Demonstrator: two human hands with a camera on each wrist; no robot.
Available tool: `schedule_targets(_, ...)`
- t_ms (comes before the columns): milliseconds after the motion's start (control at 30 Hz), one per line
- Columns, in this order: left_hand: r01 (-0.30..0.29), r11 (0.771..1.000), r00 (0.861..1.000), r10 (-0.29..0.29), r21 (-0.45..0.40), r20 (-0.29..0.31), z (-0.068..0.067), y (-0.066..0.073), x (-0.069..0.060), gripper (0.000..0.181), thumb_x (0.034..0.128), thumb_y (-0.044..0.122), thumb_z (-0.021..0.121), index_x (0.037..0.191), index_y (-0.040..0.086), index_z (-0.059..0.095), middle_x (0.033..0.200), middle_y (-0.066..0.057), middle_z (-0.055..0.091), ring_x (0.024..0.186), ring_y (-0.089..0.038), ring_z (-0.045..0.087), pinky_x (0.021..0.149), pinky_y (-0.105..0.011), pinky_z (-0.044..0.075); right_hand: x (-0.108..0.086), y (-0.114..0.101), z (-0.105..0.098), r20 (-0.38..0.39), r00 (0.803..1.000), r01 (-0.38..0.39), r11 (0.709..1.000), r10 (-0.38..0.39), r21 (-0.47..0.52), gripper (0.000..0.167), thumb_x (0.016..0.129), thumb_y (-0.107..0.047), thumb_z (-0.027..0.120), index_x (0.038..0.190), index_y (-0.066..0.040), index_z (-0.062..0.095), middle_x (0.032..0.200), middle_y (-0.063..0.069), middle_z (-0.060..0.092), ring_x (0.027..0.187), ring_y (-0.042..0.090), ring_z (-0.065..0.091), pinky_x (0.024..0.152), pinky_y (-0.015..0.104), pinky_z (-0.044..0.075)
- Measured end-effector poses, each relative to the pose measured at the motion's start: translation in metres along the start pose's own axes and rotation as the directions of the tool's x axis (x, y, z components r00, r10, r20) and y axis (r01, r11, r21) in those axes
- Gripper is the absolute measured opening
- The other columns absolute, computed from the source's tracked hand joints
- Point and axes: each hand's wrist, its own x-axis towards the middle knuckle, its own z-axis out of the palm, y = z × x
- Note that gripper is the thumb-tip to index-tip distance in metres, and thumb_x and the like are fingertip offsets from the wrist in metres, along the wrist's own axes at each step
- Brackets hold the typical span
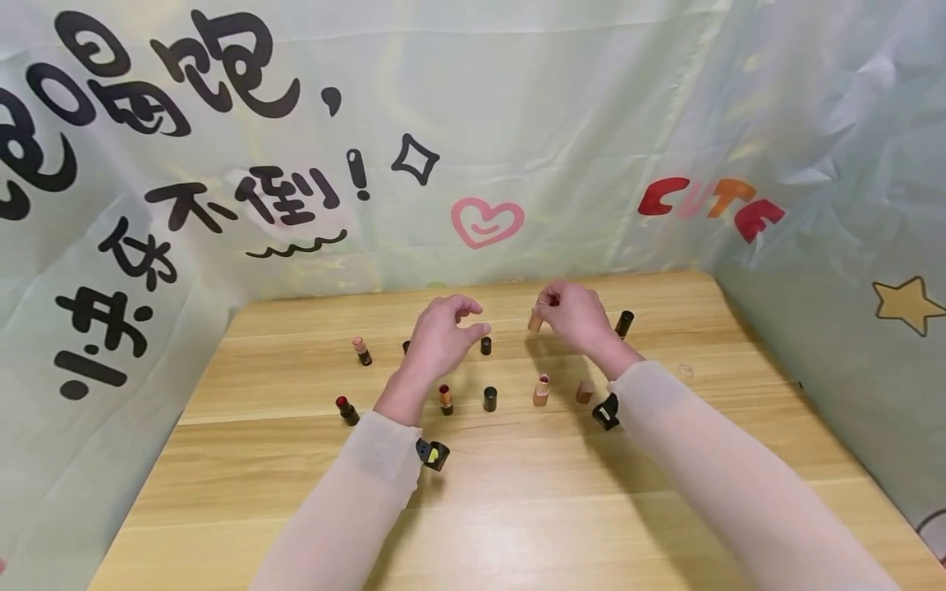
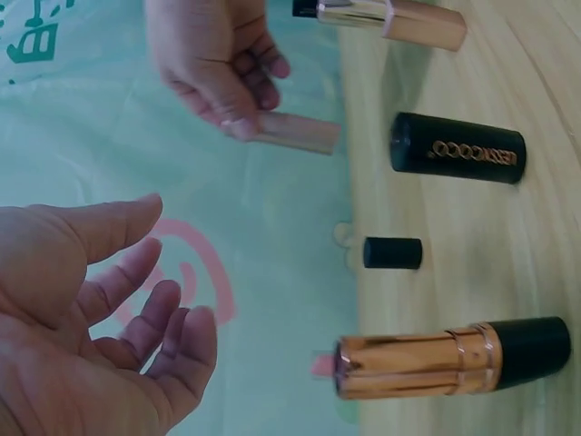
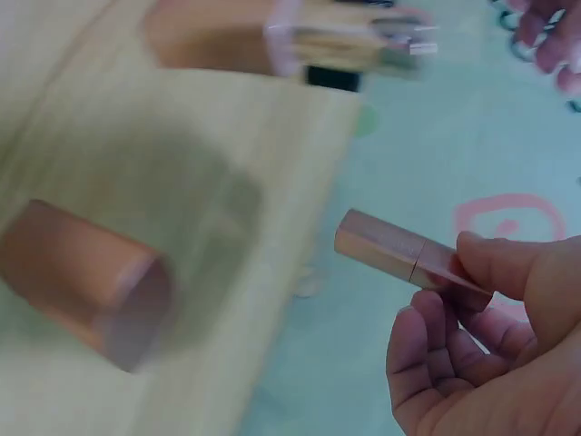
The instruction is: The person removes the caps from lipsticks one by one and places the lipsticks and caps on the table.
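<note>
My right hand (image 1: 576, 316) pinches a rose-gold lipstick tube (image 3: 390, 245) between thumb and fingers, above the far part of the table. A seam runs across the tube, and no lipstick colour shows. My left hand (image 1: 441, 332) hovers with thumb and fingers apart, holding nothing. A small black cap (image 1: 485, 345) stands just right of its fingertips. Nearer me are an uncapped gold-and-black lipstick (image 1: 446, 400), a larger black cap (image 1: 490, 399), an uncapped pinkish lipstick (image 1: 541, 391) and a rose-brown cap (image 1: 585, 391), blurred in the right wrist view.
At the left stand an uncapped red lipstick (image 1: 346, 410) and a pink one (image 1: 362, 351). A black object (image 1: 406, 346) is partly hidden by my left hand. Beyond my right wrist stands a black tube (image 1: 624, 323). A printed curtain (image 1: 576, 123) backs the wooden table (image 1: 502, 525).
</note>
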Motion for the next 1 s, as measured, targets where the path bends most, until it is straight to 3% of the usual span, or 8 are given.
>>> schedule_targets(100, -0.016, 1.0, 0.999, 0.016, 0.003, 0.043, 0.0, 0.008, -0.002, 0.037, 0.0995, 0.032, 0.076, 0.134, 0.02, 0.067, 0.141, -0.005, 0.06, 0.132, -0.027, 0.057, 0.107, -0.049, 0.051, -0.009, -0.011, -0.011, 0.004, 0.999, 0.047, 0.997, -0.047, 0.056, 0.017, 0.105, -0.023, 0.065, 0.096, -0.011, 0.07, 0.088, 0.004, 0.076, 0.066, 0.022, 0.049, 0.06, 0.034, 0.039)
schedule_targets(333, -0.046, 0.999, 0.991, 0.045, 0.004, 0.128, 0.002, 0.021, -0.006, 0.058, 0.097, 0.033, 0.079, 0.149, 0.019, 0.057, 0.148, -0.005, 0.06, 0.137, -0.027, 0.057, 0.105, -0.048, 0.054, -0.029, -0.034, -0.019, -0.011, 0.989, 0.147, 0.977, -0.148, 0.153, 0.012, 0.099, -0.021, 0.075, 0.102, -0.01, 0.07, 0.093, 0.006, 0.067, 0.084, 0.023, 0.058, 0.074, 0.036, 0.048)
schedule_targets(467, -0.081, 0.997, 0.986, 0.08, 0.002, 0.149, 0.005, 0.022, -0.008, 0.053, 0.0981, 0.033, 0.078, 0.147, 0.018, 0.061, 0.141, -0.002, 0.067, 0.13, -0.023, 0.064, 0.102, -0.045, 0.057, -0.04, -0.045, -0.015, 0.009, 0.983, 0.175, 0.961, -0.182, 0.214, 0.012, 0.098, -0.019, 0.077, 0.103, -0.01, 0.071, 0.094, 0.005, 0.069, 0.086, 0.022, 0.061, 0.074, 0.035, 0.051)
schedule_targets(667, -0.125, 0.992, 0.984, 0.124, -0.005, 0.129, 0.007, 0.017, -0.011, 0.026, 0.1001, 0.028, 0.075, 0.125, 0.019, 0.076, 0.113, 0.003, 0.079, 0.101, -0.016, 0.073, 0.089, -0.038, 0.059, -0.047, -0.053, -0.004, 0.005, 0.98, 0.185, 0.929, -0.197, 0.319, 0.015, 0.097, -0.016, 0.078, 0.108, -0.008, 0.073, 0.1, 0.007, 0.072, 0.09, 0.022, 0.066, 0.075, 0.032, 0.055)
schedule_targets(833, -0.101, 0.992, 0.99, 0.107, -0.07, 0.095, 0.009, 0.013, -0.014, 0.025, 0.1001, 0.027, 0.075, 0.123, 0.016, 0.075, 0.117, 0.002, 0.077, 0.105, -0.016, 0.072, 0.09, -0.037, 0.06, -0.048, -0.051, 0.006, 0.016, 0.975, 0.197, 0.906, -0.219, 0.374, 0.02, 0.098, -0.018, 0.078, 0.113, -0.007, 0.073, 0.104, 0.01, 0.073, 0.093, 0.024, 0.066, 0.077, 0.034, 0.057)
schedule_targets(1000, -0.087, 0.992, 0.993, 0.093, -0.088, 0.066, 0.01, 0.012, -0.016, 0.026, 0.0978, 0.031, 0.078, 0.12, 0.017, 0.075, 0.113, 0.003, 0.077, 0.103, -0.015, 0.072, 0.087, -0.036, 0.06, -0.049, -0.051, 0.009, -0.006, 0.977, 0.203, 0.912, -0.215, 0.356, 0.026, 0.099, -0.026, 0.077, 0.118, -0.009, 0.074, 0.109, 0.009, 0.074, 0.102, 0.025, 0.067, 0.082, 0.037, 0.057)
